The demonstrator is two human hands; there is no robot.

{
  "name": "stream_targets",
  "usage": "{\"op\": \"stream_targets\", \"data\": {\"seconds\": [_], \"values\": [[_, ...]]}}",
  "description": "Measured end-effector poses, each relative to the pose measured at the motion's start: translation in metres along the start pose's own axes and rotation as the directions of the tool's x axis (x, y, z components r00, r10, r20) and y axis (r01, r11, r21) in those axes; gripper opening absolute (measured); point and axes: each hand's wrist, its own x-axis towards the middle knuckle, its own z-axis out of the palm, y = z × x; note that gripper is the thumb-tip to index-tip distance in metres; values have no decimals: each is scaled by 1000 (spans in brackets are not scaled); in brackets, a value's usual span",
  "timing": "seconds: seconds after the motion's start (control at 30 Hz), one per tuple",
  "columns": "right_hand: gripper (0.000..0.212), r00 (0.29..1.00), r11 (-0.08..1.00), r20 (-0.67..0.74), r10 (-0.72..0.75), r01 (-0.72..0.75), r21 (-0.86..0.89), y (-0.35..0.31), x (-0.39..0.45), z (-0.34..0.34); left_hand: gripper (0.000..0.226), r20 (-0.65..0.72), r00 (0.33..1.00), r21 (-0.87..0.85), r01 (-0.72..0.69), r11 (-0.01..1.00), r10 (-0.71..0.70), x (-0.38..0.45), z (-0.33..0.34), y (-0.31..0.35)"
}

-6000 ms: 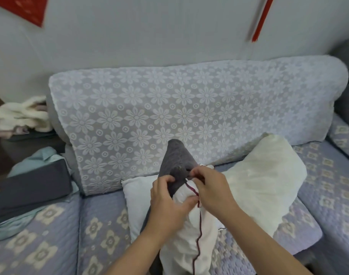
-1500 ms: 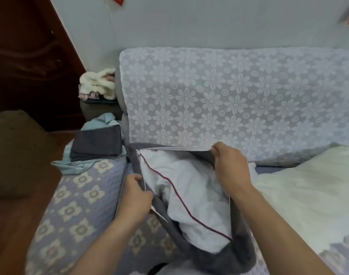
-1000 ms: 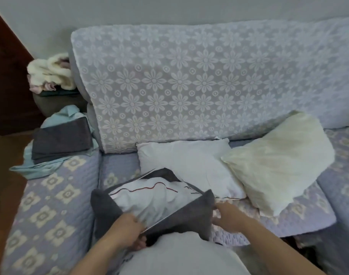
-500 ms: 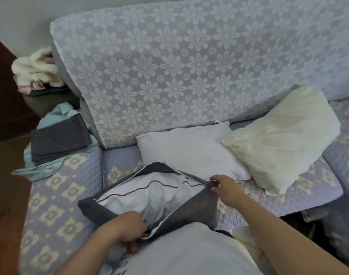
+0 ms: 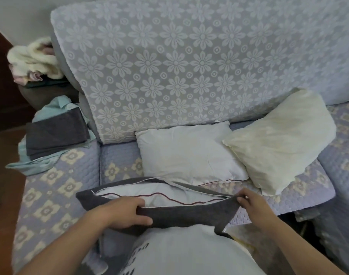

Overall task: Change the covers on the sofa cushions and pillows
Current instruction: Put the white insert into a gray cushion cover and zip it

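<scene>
Since half a second ago your left hand (image 5: 122, 212) regripped the grey cover (image 5: 189, 215)'s near flap; your right hand (image 5: 251, 203) pinches its corner. Insert (image 5: 159, 192) seated; closing next.

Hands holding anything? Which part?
Both grip the grey cover by its near opening edge: left hand mid-edge, right hand at the right corner.

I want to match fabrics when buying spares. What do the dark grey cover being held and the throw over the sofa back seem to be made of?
Dark grey cover: likely a soft brushed or felt-like cloth; matte, fuzzy, no sheen. Throw over the sofa back: looks like lace or a light woven fabric, with pale daisy motifs on a grey-lilac ground. Fibre cannot be told for either.
</scene>
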Motion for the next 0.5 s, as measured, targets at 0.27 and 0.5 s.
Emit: {"op": "stream_targets", "data": {"seconds": [0.27, 0.5], "values": [[15, 968, 999, 249, 15, -7, -33, 14, -36, 10, 21, -87, 952, 314, -254, 915, 294, 79, -32, 3], [14, 981, 991, 137, 135, -131, -35, 22, -56, 7, 17, -2, 981, 33, -193, 981, 193, 108, -2, 6]]}}
